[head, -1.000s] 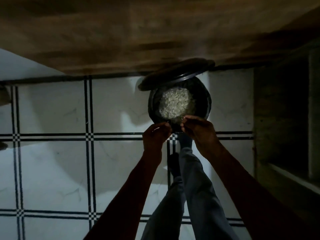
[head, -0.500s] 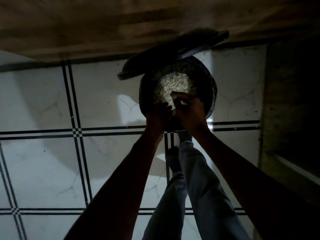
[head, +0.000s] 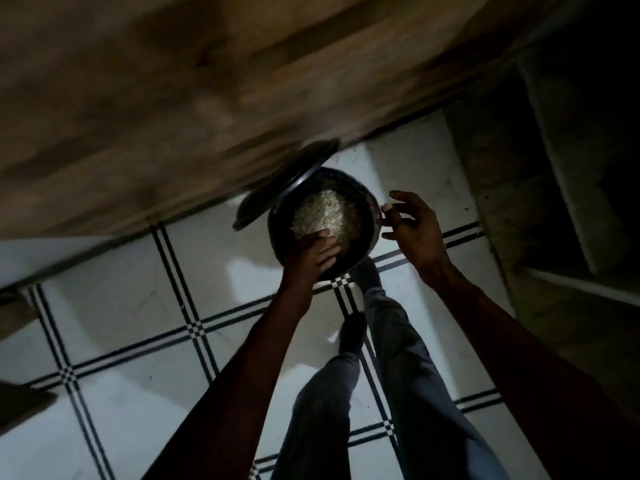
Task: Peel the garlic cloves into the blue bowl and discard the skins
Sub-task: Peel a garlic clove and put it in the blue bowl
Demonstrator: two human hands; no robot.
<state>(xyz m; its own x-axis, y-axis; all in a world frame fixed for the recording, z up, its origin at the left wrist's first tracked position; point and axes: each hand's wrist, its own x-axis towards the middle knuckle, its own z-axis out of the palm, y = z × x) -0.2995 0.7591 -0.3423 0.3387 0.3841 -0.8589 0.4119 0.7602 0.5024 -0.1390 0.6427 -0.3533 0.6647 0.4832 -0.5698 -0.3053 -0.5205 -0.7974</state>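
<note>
While I stand over the black bin [head: 367, 216], its lid [head: 287, 187] tipped up on the far left, my left hand [head: 311, 259] reaches over the pale garlic skins [head: 325, 214] inside, fingers straight; my right hand [head: 414, 233] hovers spread and empty just right of the rim.

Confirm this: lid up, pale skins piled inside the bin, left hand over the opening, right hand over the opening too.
Wrong on the right hand: the head view shows it off beside the bin, fingers spread. The lid, skins and left hand are as stated.

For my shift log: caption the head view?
Left hand over open bin of skins; right hand open beside it.
</note>
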